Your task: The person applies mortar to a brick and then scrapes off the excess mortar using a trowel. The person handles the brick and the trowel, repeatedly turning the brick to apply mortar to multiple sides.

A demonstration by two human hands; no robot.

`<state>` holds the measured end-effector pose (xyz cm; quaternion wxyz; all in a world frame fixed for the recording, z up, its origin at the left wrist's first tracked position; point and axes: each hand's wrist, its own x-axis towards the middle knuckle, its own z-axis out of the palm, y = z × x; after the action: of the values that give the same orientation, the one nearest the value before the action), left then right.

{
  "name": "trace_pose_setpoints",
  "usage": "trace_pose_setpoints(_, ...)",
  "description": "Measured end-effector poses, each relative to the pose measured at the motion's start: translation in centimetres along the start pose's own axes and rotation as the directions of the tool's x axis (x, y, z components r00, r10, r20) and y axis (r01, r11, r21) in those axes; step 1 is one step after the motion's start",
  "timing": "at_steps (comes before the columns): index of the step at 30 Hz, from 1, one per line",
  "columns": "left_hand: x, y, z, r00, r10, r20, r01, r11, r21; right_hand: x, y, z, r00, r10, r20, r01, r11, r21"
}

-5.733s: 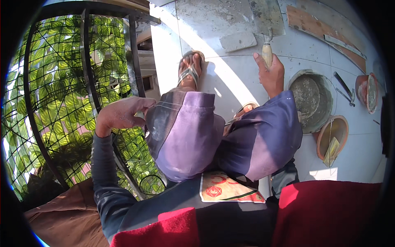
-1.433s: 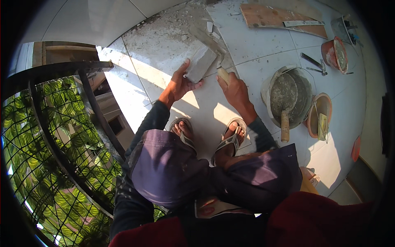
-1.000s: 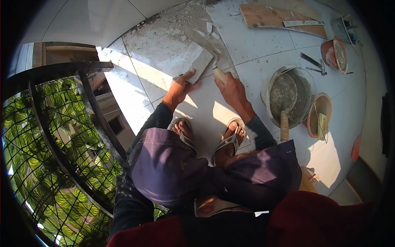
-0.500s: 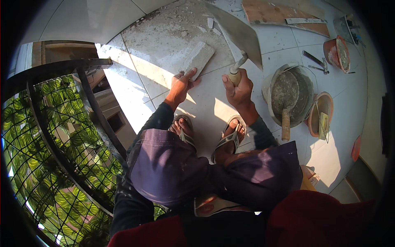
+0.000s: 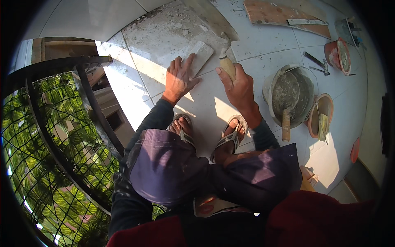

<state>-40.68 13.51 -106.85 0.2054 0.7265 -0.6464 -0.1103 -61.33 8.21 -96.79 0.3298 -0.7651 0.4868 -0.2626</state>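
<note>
My right hand (image 5: 239,84) is closed round the wooden handle of a trowel (image 5: 214,18). The trowel's broad grey blade reaches away to the far left, over the dusty floor. A pale, flat rectangular slab (image 5: 202,55), dusty and possibly a cut tile, lies on the floor in front of me. Beside its near left edge is my left hand (image 5: 180,79), fingers spread and palm down. The index fingertip seems to touch the slab. Grey dust and crumbs of mortar cover the floor tiles (image 5: 154,35) beyond.
To the right stand a bucket (image 5: 269,92) of wet mortar with a wooden-handled tool in it, and a small tub (image 5: 329,103). Farther off are a hammer (image 5: 314,60), a reddish bucket (image 5: 332,57) and a stained board (image 5: 263,14). A black mesh railing (image 5: 96,109) borders my left.
My left hand has loosened from the slab's near end and spread its fingers along its left edge. The trowel has swung left, its blade now farther over the dusty patch.
</note>
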Motion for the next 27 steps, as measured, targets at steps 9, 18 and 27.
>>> trace_pose_setpoints(9,-0.1,-0.1,2.5,0.997,0.076,0.024,-0.077,0.996,0.047,-0.4,5.9,3.1,0.958,0.155,0.241,-0.052,0.922,-0.384)
trace_pose_setpoints(18,0.4,0.9,2.3,0.994,0.107,-0.011,-0.106,0.989,0.105,-0.3,4.4,2.5,0.99,-0.129,-0.049,0.125,0.989,-0.082)
trace_pose_setpoints(27,0.5,0.7,1.7,0.994,0.112,0.008,-0.112,0.988,0.11,-0.1,0.5,0.2,0.921,-0.276,-0.275,0.341,0.912,0.227)
